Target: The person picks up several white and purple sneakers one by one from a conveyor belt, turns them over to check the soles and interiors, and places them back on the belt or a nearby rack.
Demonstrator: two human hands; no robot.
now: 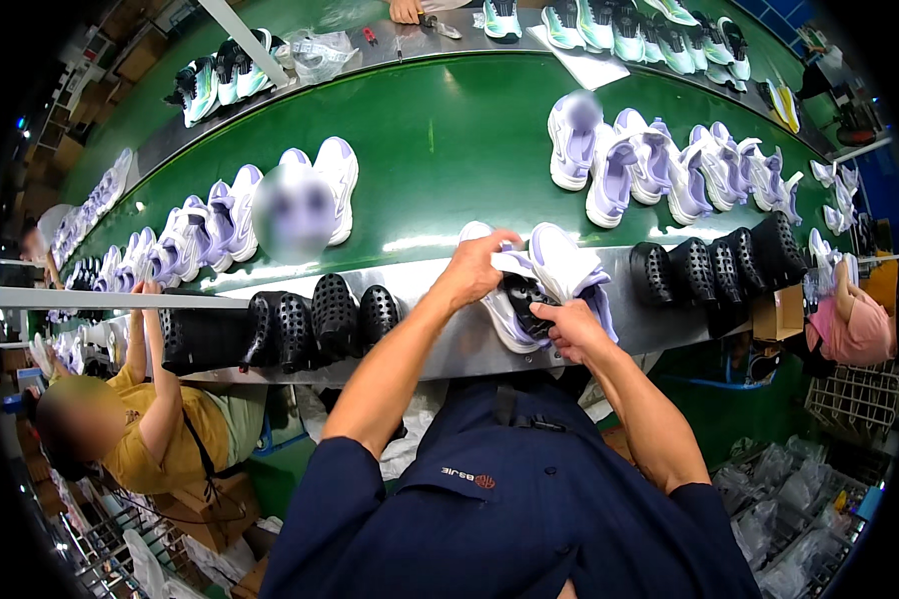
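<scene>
In front of me is a pair of white and lilac sneakers on the metal ledge. My left hand [469, 270] is closed, pinching white upper material near the toe of the left sneaker [501, 321]. A black, perforated shoe form [521, 298] sits in that sneaker's opening. My right hand [572, 327] has its fingers closed on the near end of the form. Beside it stands the right sneaker [554, 248], partly covered by loose white material [572, 275]. The fingertips of my right hand are partly hidden.
Black perforated forms [332, 314] line the metal ledge [430, 344] on both sides. Rows of sneakers [338, 190] rest on the green belt [449, 130]. A co-worker in yellow [160, 419] sits at left; another in pink [849, 324] is at right. Crates with plastic bags [784, 509] stand lower right.
</scene>
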